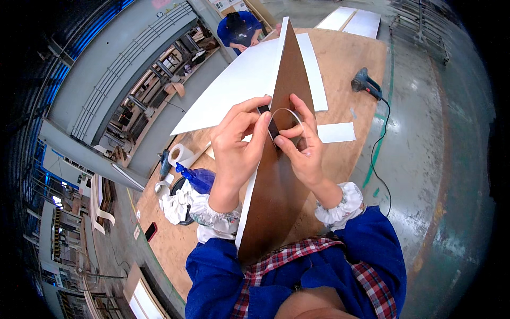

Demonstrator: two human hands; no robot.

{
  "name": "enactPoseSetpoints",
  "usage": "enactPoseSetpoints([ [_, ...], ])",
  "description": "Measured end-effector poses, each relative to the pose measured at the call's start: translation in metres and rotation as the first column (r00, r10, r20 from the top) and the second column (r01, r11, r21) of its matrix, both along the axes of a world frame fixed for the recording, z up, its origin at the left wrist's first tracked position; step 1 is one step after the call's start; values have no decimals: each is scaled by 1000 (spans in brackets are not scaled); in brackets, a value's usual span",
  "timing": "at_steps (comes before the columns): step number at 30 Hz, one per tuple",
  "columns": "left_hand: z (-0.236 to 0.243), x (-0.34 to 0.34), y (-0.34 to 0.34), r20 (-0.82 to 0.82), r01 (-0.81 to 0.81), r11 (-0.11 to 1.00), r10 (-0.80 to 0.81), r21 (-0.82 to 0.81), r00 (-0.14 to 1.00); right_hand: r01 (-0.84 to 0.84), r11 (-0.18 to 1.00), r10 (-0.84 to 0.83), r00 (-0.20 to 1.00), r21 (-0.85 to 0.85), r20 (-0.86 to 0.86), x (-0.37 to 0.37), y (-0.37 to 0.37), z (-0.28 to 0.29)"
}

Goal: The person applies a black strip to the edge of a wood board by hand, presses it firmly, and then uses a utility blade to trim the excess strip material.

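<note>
A brown panel with a white edge (289, 69) stands on its side in front of me, its edge toward me. Across its edge lies a small black block (273, 125). My left hand (238, 139) closes on the block's upper end with thumb and fingers. On the panel's brown side, my right hand (304, 154) is closed round a thin white strip (291, 111), which arcs up from its fingers toward the block. The right thumb is at the block's lower end. How the strip meets the block is hidden by the fingers.
Under the panel is a wooden worktable (366, 53) bearing a large white panel (228, 85). To the right lies a corded heat gun (365, 84). At left are a blue spray bottle (199, 179), a white roll (180, 154) and a phone (151, 231). A co-worker (239, 29) stands at the far side.
</note>
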State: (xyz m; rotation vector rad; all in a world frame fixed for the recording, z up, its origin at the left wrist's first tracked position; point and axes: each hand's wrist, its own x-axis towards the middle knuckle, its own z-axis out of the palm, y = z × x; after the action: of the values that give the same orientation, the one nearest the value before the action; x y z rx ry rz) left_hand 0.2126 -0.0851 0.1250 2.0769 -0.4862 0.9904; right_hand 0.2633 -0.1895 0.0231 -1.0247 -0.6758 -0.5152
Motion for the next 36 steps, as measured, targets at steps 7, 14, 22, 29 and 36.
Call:
enactPoseSetpoints([
  [7,-10,-15,4,21,-33,999,32,43,999,40,996,-38,999,-84,19,-13,0,-9],
  [14,-20,-36,14,7,-48,997,47,58,999,-2,997,0,1000,-81,-26,-35,8,-20],
  [22,-31,-61,20,-24,-66,995,67,69,997,9,992,-10,1000,-124,-9,-56,13,-36],
  [29,-49,-86,30,-26,-91,993,93,71,995,-17,986,14,1000,-168,-22,-78,17,-51],
  [36,-68,-110,42,-17,-79,996,80,46,997,-8,984,8,1000,-176,3,-99,27,-65],
])
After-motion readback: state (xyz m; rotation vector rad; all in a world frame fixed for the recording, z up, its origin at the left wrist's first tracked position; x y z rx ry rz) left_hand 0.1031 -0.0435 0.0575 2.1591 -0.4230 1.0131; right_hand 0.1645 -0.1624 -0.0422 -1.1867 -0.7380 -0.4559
